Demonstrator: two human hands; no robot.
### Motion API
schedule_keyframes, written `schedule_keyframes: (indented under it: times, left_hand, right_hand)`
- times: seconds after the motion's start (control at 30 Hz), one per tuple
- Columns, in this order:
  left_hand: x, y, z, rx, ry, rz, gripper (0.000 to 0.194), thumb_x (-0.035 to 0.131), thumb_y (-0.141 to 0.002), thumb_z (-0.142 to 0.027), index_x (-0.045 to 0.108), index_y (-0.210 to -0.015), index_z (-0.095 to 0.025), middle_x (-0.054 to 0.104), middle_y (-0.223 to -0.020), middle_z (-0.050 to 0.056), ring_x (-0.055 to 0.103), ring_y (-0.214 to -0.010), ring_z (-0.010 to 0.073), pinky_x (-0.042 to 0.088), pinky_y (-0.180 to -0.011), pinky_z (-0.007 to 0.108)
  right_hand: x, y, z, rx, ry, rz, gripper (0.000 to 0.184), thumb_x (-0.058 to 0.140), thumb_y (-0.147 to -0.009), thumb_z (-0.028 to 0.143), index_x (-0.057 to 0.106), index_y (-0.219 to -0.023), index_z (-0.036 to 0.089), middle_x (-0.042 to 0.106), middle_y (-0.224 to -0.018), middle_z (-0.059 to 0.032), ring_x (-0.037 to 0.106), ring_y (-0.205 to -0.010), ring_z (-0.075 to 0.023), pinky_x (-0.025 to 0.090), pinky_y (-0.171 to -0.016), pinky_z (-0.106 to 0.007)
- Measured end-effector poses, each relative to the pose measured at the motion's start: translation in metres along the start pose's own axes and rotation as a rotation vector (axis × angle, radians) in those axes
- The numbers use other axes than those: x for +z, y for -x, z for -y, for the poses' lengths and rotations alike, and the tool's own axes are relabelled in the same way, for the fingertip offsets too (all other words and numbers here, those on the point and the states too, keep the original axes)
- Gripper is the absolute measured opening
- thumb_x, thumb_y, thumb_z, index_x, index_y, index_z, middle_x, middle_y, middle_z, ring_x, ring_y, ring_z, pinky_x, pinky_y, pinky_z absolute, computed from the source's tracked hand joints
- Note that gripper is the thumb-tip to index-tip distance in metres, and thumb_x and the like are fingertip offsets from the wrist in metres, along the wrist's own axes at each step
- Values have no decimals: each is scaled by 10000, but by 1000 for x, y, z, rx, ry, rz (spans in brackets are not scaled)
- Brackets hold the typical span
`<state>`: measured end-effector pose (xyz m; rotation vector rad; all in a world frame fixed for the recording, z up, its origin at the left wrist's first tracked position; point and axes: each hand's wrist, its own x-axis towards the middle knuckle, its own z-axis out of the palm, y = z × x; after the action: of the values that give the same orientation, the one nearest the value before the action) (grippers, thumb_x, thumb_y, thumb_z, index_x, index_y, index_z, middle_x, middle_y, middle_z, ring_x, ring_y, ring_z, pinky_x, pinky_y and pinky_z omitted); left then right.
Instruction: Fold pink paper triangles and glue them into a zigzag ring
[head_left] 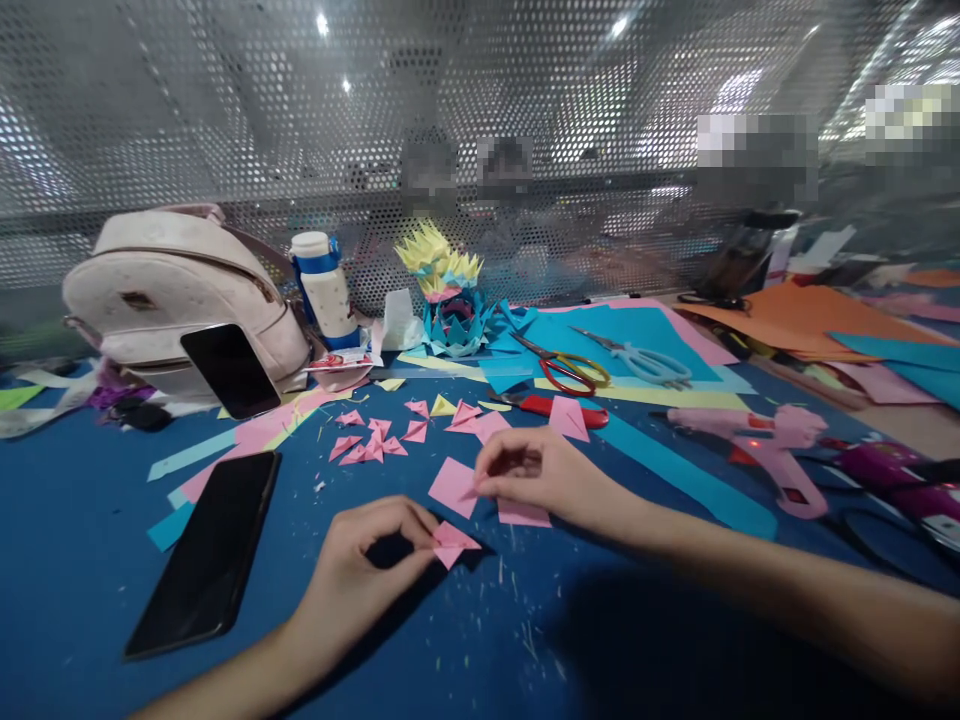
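Observation:
Between the thumb and fingers of my left hand (379, 550) is a small folded pink paper piece (452, 543), pointed on its right side, just above the blue table. My right hand (536, 470) pinches the right edge of a flat pink paper square (452, 487). Another pink square (525, 513) lies partly under that hand. Beyond my hands, several folded pink paper triangles (375, 440) are scattered in a loose group. One more pink piece (568, 417) rests over a red-handled cutter (536, 405).
Two phones, one flat (206, 560) and one leaning (230, 370) on a white backpack (172, 285), are at left. A bottle (326, 290) and folded-paper model (454, 320) stand behind. Red-and-yellow scissors (562, 372), blue scissors (649, 362) and a pink glue gun (780, 440) lie right.

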<state>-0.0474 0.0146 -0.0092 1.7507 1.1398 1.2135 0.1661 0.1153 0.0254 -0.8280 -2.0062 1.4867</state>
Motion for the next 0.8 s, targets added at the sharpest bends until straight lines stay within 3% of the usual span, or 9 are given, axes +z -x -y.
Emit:
schedule_keyframes:
  times: [0.13,0.33,0.8]
  left_hand:
    - [2,-3,5,-63,-2,-26,106,688,-835,-161,677,-730,-161,731,-780,35,687,-756,156,512,-687,236]
    - [3,-1,6,-92,-43,-30,96,668,-845,-178,683,-751,-164,728,-781,34,677,-741,150,507,-663,224]
    - [9,-2,6,-220,84,-29,135,702,-817,-223,650,-708,-160,696,-758,29,644,-723,139,487,-631,210]
  right_hand:
    - [5,16,-8,133,-141,0,294,850,-670,406,682,-745,176,687,-732,-15,648,-674,-139,529,-633,-262]
    - [12,16,-13,180,-264,-37,345,902,-592,352,637,-720,174,671,-706,9,637,-650,-111,517,-643,-240]
    - [18,19,-20,192,-290,25,355,830,-689,367,538,-716,166,613,-610,27,583,-528,-77,442,-472,-180]
